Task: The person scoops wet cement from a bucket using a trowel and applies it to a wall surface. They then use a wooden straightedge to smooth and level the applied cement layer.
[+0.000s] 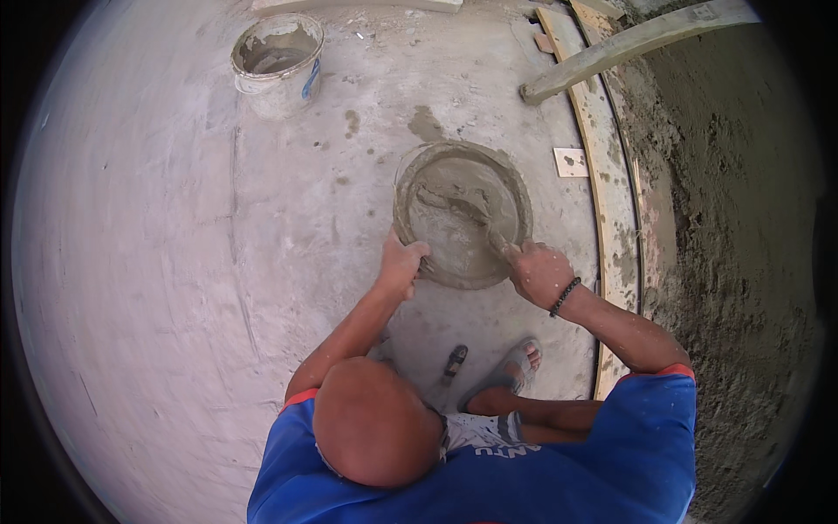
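A round bucket (449, 183) coated in grey mortar holds wet mortar in the middle of the view. My left hand (403, 262) grips its lower-left rim, fingers curled over the edge. On the lower right, my right hand (537, 271), with a dark beaded bracelet at the wrist, is closed on the handle of a trowel (489, 236); much of the tool is coated in or sunk into the mortar. Below the bucket, a bare head, blue shirt and sandalled foot (522, 367) are visible, with a small dark object (454, 361) on the floor beside the foot.
A mortar-smeared white bucket (277, 94) stands on the concrete floor (175, 262) at upper left. Along the right run long boards (615, 253), a small light offcut (572, 162), a curved plank (637, 44) over them, and a dark, rough mortar surface (733, 262).
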A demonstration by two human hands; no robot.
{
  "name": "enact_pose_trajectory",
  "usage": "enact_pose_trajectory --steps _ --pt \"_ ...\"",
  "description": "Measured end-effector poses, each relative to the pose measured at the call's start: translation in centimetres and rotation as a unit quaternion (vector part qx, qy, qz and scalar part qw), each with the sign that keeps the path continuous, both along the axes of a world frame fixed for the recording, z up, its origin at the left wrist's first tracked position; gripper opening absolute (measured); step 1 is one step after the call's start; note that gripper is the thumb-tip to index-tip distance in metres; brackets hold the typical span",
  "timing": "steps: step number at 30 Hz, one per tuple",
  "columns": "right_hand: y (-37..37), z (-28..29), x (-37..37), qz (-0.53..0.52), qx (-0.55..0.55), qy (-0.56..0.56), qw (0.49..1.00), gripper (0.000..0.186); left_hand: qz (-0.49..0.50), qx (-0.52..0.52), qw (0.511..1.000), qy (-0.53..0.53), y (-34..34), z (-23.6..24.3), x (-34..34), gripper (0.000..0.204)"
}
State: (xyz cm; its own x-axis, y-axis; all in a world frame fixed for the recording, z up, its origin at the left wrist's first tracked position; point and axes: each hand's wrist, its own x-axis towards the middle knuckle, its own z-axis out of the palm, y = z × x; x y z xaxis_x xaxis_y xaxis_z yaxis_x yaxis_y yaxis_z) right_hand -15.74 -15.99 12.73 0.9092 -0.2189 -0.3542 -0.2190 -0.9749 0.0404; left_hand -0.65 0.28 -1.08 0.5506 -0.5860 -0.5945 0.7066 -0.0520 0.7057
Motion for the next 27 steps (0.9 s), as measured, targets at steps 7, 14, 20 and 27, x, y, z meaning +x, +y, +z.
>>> enact_pose_trajectory --steps 7,14,20,27 --pt "-1.8 7.4 2.1 0.017 -0.045 0.064 0.997 0.027 0.013 0.001 1.0 0.007 0.4 1.6 0.2 0.057" --pt "-6.4 0.2 4.3 0.02 -0.076 0.119 0.99 0.021 0.002 -0.03 0.999 0.029 -0.9 3.5 -0.4 0.059" --pt "-6.8 -1.1 4.2 -0.001 0.087 0.179 0.98 0.022 0.024 -0.013 1.0 -0.011 -0.7 1.6 -0.8 0.057" --pt "-4.2 -4.8 1.6 -0.189 0.364 0.096 0.907 0.043 0.009 -0.008 1.0 -0.006 -0.5 1.8 -0.7 0.059"
